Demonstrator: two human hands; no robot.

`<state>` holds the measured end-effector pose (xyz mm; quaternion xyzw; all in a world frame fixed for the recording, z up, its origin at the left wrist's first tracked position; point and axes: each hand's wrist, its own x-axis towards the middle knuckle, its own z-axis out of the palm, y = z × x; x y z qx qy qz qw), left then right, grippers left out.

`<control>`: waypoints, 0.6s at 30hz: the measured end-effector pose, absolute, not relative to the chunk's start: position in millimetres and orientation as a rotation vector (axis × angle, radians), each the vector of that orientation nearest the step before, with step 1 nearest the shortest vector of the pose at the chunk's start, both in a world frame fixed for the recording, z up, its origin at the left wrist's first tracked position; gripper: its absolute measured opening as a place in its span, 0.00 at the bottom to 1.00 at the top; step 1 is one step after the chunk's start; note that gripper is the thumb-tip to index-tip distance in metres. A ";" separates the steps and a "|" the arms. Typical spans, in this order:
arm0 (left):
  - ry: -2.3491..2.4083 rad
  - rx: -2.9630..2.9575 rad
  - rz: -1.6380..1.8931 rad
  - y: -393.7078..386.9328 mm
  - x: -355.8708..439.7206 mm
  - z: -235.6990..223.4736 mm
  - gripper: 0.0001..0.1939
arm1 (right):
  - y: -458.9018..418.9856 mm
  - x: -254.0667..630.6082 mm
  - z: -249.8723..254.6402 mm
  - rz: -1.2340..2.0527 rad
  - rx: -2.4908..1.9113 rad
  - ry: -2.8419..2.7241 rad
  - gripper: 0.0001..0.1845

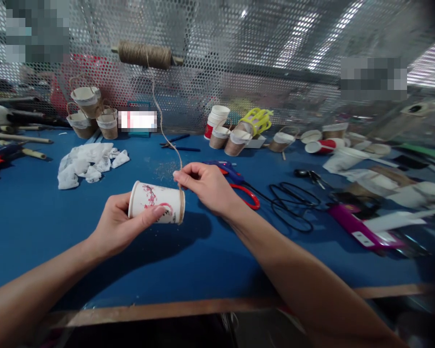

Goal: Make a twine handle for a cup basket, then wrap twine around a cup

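My left hand (121,222) is wrapped round a white paper cup (155,195) with a pink blossom print, thumb across its side. The cup lies sideways, its rim to the left and its base to the right. A band of brown twine circles the cup near the base. Just above that end, my right hand (205,186) pinches the twine (161,121) between thumb and fingertips. From there the strand runs up to a twine spool (145,54) on a rod against the perforated metal panel. Behind my right hand lie a blue glue gun (227,170) and red-handled scissors (252,197), both partly hidden.
Twine-wrapped cups with handles (87,108) stand at back left, others (238,141) at back centre. Crumpled white cloth (89,162) lies left and pliers (179,145) sit behind. A black cable (293,203), keys (313,178) and a purple box (362,227) occupy the right.
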<state>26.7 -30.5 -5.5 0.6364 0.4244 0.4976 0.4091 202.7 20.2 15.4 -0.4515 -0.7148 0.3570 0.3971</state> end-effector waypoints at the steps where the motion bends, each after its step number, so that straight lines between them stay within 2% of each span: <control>1: 1.067 1.599 1.253 -30.6 26.6 -5.5 0.06 | 19.9 202.5 15.8 0.895 -1.146 -1.811 0.12; 18: 0.901 1.186 1.248 -22.9 27.4 -18.3 0.07 | 19.8 197.6 5.7 1.053 -1.213 -1.794 0.14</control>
